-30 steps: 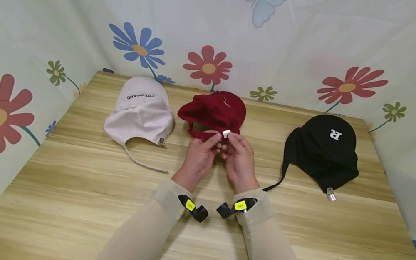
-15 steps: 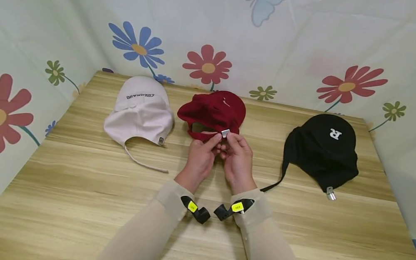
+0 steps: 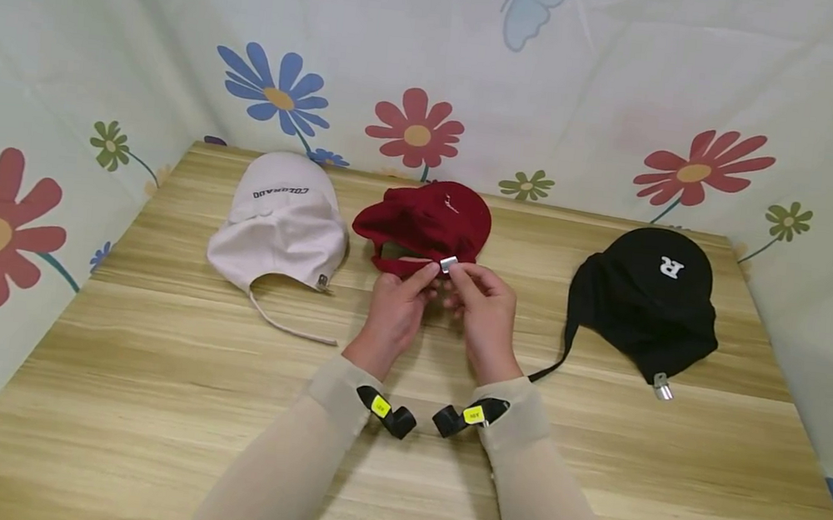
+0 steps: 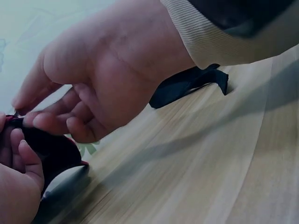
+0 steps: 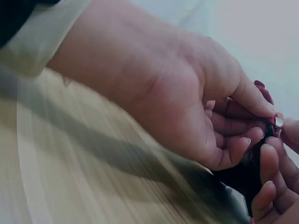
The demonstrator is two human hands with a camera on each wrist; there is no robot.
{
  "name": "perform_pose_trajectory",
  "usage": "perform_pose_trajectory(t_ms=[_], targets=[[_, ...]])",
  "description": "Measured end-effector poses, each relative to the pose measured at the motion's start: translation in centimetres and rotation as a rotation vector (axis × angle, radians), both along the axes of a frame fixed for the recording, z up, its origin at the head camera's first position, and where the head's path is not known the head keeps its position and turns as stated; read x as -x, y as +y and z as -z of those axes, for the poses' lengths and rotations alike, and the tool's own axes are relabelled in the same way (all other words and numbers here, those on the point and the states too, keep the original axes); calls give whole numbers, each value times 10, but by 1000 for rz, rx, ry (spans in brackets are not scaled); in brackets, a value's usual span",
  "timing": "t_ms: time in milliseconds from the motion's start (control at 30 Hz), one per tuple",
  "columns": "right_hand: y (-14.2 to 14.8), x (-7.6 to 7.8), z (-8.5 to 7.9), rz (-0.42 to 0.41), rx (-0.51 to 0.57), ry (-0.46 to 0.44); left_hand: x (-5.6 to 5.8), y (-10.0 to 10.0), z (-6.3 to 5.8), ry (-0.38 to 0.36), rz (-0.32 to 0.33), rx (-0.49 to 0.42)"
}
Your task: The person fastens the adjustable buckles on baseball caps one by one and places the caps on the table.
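Observation:
In the head view a dark red baseball cap lies at the middle of the table's far side, its back strap towards me. My left hand pinches the strap near a small silver buckle. With thumb and fingers, my right hand grips the buckle's right side. Both hands nearly meet below it. From the right wrist, the buckle shows between the two thumbs; the fingers hide most of the strap. The left wrist view shows the cap's dark inside beyond the fingers.
A white cap lies to the left, its loose strap trailing towards me. On the right is a black cap with a white letter R, a hanging strap and a silver buckle. A flowered cloth stands behind the wooden table.
The buckle has shifted slightly left. My right hand has turned a little, its fingers more bent, and the wrists have moved slightly apart after drawing together. The white and black caps lie unmoved.

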State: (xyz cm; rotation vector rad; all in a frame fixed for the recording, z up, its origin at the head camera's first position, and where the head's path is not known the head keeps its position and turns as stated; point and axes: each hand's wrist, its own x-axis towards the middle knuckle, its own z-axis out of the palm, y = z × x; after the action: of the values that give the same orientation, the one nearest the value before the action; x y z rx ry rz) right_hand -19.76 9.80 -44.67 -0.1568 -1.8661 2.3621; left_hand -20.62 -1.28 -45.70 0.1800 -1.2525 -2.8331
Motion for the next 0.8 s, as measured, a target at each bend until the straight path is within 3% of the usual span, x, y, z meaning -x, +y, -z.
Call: perform_pose_trajectory(t_ms=[200,433,633,800], targets=[[-1,0,2,13,-48,58,1,-2,1,-2,-5,-14],[-4,0,6,5,88,116,0,-1,2,12,34,17],[-5,-1,6,6,147,154,0,0,1,27,23,36],[-6,-1,7,11,187,153,1,-4,2,27,43,-18]])
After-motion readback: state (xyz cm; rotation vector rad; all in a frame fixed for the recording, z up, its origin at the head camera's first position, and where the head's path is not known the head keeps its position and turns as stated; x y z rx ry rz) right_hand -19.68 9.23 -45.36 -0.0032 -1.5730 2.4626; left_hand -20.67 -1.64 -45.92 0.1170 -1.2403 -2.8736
